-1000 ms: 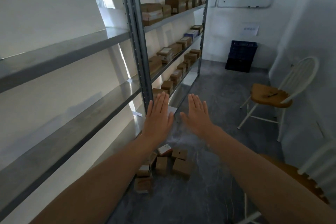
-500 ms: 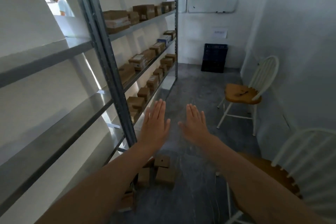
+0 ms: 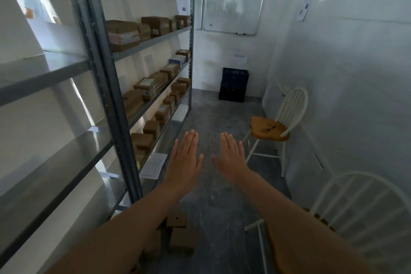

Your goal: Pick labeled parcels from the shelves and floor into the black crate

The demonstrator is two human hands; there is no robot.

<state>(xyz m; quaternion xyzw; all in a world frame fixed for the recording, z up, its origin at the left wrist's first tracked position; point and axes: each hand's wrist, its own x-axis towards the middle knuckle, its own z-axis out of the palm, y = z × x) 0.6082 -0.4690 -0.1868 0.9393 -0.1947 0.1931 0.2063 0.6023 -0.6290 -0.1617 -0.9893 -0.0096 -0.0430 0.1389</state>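
Observation:
My left hand [image 3: 185, 158] and my right hand [image 3: 231, 158] are stretched out flat in front of me, palms down, fingers apart, holding nothing. Brown cardboard parcels [image 3: 153, 82] with labels fill the metal shelving [image 3: 104, 73] on the left, on three levels. More brown parcels [image 3: 181, 232] lie on the grey floor under my left forearm, partly hidden by it. The black crate [image 3: 234, 84] stands stacked against the far wall, well beyond both hands.
A white chair with a wooden seat [image 3: 270, 131] stands at the right wall, and a second white chair [image 3: 360, 213] is close at lower right. A whiteboard [image 3: 232, 12] hangs on the far wall. A person [image 3: 31, 0] stands beyond the shelving, upper left.
The view has lifted and swung right along the aisle. The floor parcels have slid lower in frame, the crate sits more central. Both hands stay flat and held out.

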